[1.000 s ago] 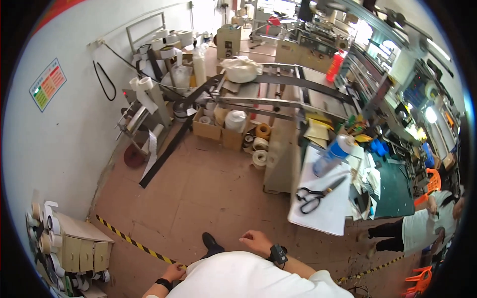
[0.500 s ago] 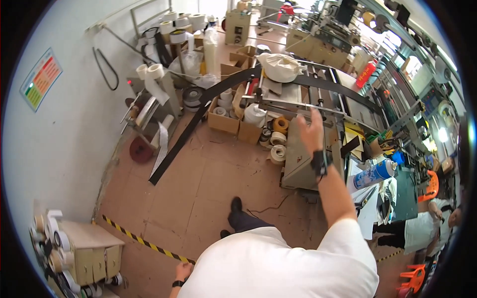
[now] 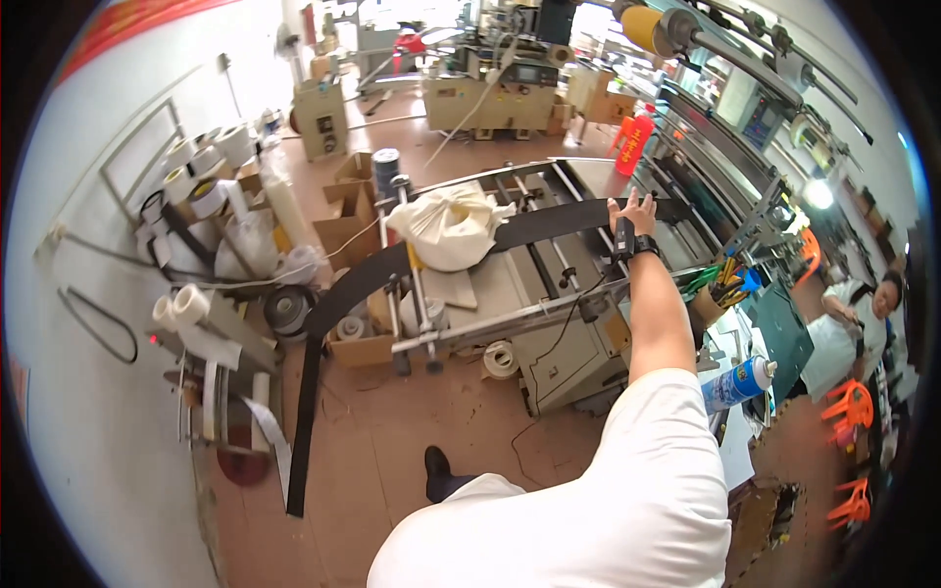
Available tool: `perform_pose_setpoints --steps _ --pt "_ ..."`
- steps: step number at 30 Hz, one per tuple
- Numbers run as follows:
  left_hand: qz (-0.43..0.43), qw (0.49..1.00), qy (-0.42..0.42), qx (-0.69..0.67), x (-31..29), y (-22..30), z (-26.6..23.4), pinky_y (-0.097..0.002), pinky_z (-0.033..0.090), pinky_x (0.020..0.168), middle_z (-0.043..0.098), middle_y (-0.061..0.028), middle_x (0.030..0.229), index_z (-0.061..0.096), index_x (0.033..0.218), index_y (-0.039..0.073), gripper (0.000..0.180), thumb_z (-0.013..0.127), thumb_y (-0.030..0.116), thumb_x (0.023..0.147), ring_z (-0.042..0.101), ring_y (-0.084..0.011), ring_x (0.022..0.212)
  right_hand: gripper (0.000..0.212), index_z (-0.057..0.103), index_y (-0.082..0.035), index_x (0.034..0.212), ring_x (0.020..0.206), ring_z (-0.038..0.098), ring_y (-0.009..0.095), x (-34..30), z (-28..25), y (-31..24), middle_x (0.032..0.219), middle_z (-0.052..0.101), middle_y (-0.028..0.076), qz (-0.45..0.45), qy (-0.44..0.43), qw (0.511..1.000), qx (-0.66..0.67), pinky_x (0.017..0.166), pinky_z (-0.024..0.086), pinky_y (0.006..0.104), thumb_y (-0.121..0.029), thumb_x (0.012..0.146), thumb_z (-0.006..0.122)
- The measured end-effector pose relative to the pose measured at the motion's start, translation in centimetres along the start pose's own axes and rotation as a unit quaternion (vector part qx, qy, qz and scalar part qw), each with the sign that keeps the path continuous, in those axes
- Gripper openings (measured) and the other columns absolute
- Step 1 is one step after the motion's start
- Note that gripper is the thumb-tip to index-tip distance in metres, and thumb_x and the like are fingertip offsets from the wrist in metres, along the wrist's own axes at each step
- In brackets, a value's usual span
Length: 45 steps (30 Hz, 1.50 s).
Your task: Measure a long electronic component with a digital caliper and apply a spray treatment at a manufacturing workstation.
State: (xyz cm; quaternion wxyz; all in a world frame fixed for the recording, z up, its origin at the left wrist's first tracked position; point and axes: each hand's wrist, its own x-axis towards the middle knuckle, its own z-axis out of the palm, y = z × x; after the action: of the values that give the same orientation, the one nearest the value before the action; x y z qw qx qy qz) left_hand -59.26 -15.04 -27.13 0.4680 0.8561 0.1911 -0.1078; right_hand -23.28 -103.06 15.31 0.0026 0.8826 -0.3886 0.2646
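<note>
My right hand (image 3: 634, 212), a black band with a small device on its wrist, reaches over the machine's bed with fingers spread. It is at the right part of a long black strip (image 3: 551, 224); the fingers seem to rest on it, but contact is hard to tell. The strip runs left across the bed, past a cream cloth bundle (image 3: 453, 225), then drops off the left end and hangs down to the floor. A red bottle-shaped container (image 3: 635, 145) stands just beyond my hand. My left hand is out of view.
Left of the machine (image 3: 461, 339) stand cardboard boxes (image 3: 351, 211), tape rolls and a small roll stand (image 3: 211, 392). A blue-and-white spray can (image 3: 737, 384) is near my right arm. A cable trails on the floor. A person in white (image 3: 833, 338) is at far right.
My right hand has reached forward from the machine's near edge to the strip's right part. My left hand has gone from view. My view has swung, bringing the machine closer.
</note>
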Motion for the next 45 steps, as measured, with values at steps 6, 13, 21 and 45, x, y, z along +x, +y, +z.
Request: perform_pose_setpoints --steps 6,13,21,45 --pt "-0.013 0.999 -0.005 -0.038 6.2 10.1 -4.8 -0.034 0.054 0.064 0.069 -0.0074 0.077 0.068 0.095 0.005 0.025 0.069 0.029 0.093 0.065 -0.0177 0.073 0.082 0.04 -0.004 0.151 0.14 0.038 0.045 -1.9 2.4 -1.0 0.149 0.04 0.034 -0.039 -0.105 0.992 -0.053 0.116 0.032 0.0521 -0.063 0.094 0.047" --pt "0.028 0.998 -0.046 -0.014 18.3 23.7 -5.8 -0.0338 0.051 0.063 0.069 -0.0071 0.078 0.068 0.094 0.003 0.024 0.069 0.026 0.093 0.063 -0.0169 0.069 0.062 0.057 0.004 0.127 0.108 0.059 0.045 -0.4 5.8 2.5 0.115 0.062 0.031 -0.185 0.018 0.978 -0.091 0.094 0.048 0.0535 -0.051 0.099 0.05" --pt "0.172 0.981 -0.082 -0.018 30.8 44.8 0.8 -0.0389 0.052 0.094 0.07 -0.0199 0.116 0.065 0.12 0.0 0.046 0.073 0.033 0.09 0.067 -0.0292 0.11 0.061 0.054 -0.001 0.139 0.134 0.045 0.044 -4.2 0.1 0.3 0.146 0.047 0.03 -0.185 -0.048 0.981 0.042 0.112 0.037 0.0463 -0.045 0.098 0.058" --pt "0.107 0.791 -0.589 0.126 50.4 51.9 -13.6 -0.0304 0.047 0.064 0.066 0.0 0.077 0.071 0.096 0.0 0.033 0.08 0.03 0.085 0.053 -0.007 0.071 0.032 0.066 0.004 0.113 0.091 0.067 0.021 -29.6 -23.7 -31.0 0.127 0.062 0.019 -0.174 -0.058 0.961 0.207 0.084 0.054 0.032 -0.019 0.091 0.067"
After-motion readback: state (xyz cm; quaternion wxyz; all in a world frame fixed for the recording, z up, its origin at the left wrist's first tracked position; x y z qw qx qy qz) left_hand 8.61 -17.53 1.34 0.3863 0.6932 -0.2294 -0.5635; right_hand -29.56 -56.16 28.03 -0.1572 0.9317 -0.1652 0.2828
